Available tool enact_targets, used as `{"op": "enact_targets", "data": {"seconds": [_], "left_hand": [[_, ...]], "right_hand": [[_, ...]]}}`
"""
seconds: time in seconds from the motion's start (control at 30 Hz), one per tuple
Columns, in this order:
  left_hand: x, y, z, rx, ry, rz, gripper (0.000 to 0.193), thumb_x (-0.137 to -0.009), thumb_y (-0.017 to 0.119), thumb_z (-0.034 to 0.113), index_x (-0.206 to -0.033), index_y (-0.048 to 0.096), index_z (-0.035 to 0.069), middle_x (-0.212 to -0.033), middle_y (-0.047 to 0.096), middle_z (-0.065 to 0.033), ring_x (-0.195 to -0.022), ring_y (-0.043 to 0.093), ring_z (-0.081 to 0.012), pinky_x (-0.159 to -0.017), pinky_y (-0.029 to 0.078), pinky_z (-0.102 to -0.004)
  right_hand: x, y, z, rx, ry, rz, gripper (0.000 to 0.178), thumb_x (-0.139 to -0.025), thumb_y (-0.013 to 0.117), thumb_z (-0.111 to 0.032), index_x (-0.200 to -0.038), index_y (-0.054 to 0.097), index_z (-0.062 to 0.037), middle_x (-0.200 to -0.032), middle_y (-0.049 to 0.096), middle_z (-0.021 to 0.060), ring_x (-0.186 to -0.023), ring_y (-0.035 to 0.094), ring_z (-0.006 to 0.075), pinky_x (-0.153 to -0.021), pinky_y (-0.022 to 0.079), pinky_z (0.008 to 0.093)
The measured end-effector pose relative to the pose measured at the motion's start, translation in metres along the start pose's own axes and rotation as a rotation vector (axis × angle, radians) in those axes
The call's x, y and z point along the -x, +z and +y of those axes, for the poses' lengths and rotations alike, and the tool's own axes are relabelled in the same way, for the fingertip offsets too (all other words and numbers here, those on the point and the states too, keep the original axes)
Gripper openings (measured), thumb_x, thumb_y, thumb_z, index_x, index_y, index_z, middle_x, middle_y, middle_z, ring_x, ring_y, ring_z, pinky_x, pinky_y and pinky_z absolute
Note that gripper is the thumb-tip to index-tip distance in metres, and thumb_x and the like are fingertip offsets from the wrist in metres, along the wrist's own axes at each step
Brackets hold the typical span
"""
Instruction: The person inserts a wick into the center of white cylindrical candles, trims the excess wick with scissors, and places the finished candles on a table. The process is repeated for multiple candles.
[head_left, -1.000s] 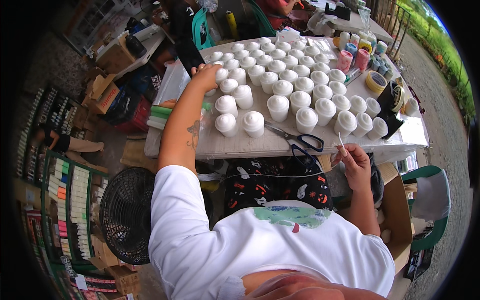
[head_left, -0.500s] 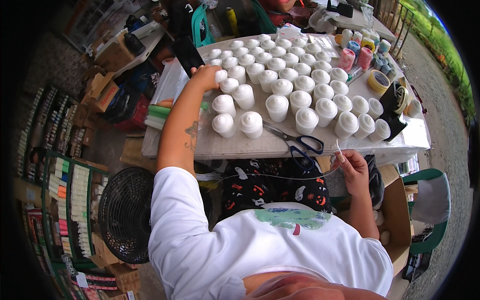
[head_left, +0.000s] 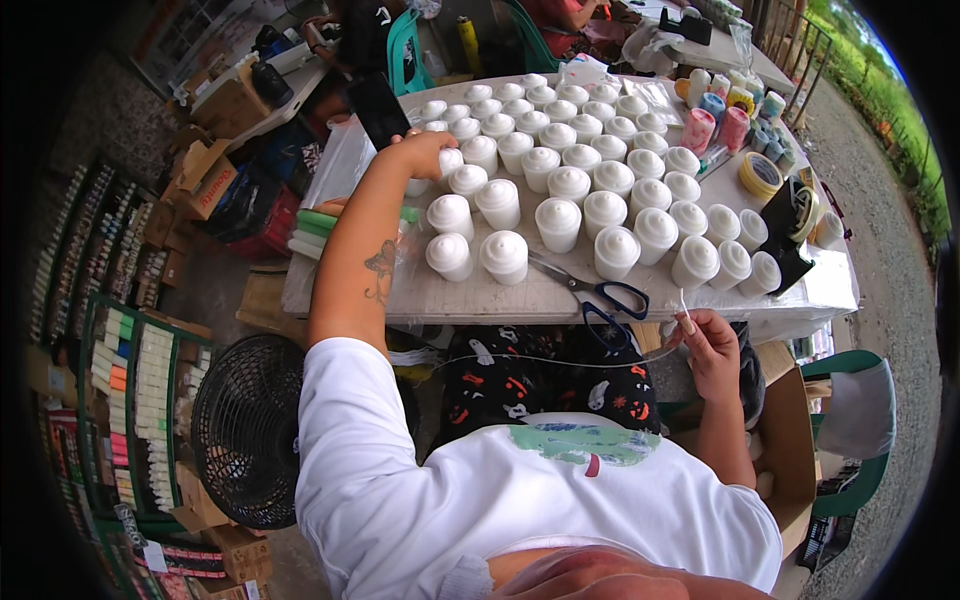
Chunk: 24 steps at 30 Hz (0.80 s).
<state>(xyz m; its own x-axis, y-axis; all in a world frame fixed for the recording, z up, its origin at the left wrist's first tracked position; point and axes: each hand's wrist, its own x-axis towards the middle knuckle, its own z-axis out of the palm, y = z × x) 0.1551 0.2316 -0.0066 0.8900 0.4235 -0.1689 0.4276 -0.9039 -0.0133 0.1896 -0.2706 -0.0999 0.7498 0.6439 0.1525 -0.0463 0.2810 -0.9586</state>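
A: Since half a second ago, the table and everything on it have slid slightly lower in the view; against the table itself, I see almost no movement.

B: So what's the biggest risk?

A: The white dome-topped candles, packed from the far edge toward the near one. They stand so close that one knocked by the left forearm could, I'd judge, topple its neighbours.

B: And the left hand?

A: Near the far-left corner, at the lower end of a black phone and right by the leftmost candles. Whether it grasps either, I cannot tell. A nudge might tip the phone over the left edge.

B: The scissors?

A: At the near edge, one handle loop jutting past it. A brushing arm could drag them off.

B: The right hand?

A: Just off the near edge, toward the right corner, pinching a white cord, its tip poking up. The rest sags leftward below that edge; it might snag on the handle, or slip if the pinch loosens.
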Motion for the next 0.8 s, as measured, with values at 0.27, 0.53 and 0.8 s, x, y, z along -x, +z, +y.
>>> {"op": "enact_targets", "data": {"seconds": [0.27, 0.53, 0.8], "left_hand": [[0.010, -0.008, 0.009, -0.114, -0.040, -0.003, 0.074, -0.059, 0.081, 0.029, -0.129, 0.056, 0.022, -0.120, 0.062, -0.0026, -0.117, 0.050, -0.0238, -0.090, 0.037, -0.0393], [-0.021, 0.003, -0.013, 0.376, -0.021, 0.133, 0.069, -0.068, 0.076, 0.038, -0.131, 0.053, 0.021, -0.121, 0.061, -0.0070, -0.117, 0.053, -0.0249, -0.099, 0.032, -0.0427], [-0.036, 0.024, 0.051, 0.219, -0.222, 0.127, 0.075, -0.062, 0.076, 0.050, -0.127, 0.051, 0.022, -0.123, 0.062, -0.0075, -0.121, 0.052, -0.0277, -0.105, 0.014, -0.0627]], "right_hand": [[-0.002, 0.000, 0.000, 0.010, -0.002, -0.008, 0.016, -0.093, 0.059, -0.011, -0.103, 0.061, 0.0018, -0.082, 0.064, 0.0049, -0.074, 0.059, 0.0117, -0.071, 0.047, 0.0252], [-0.006, 0.002, 0.000, -0.003, 0.002, -0.042, 0.016, -0.093, 0.060, -0.011, -0.102, 0.062, 0.0015, -0.084, 0.064, 0.0049, -0.074, 0.060, 0.0119, -0.070, 0.047, 0.0252], [0.001, 0.017, 0.000, -0.024, 0.074, -0.052, 0.014, -0.091, 0.062, -0.010, -0.100, 0.063, 0.0014, -0.085, 0.064, 0.0044, -0.075, 0.061, 0.0117, -0.070, 0.049, 0.0249]]}}
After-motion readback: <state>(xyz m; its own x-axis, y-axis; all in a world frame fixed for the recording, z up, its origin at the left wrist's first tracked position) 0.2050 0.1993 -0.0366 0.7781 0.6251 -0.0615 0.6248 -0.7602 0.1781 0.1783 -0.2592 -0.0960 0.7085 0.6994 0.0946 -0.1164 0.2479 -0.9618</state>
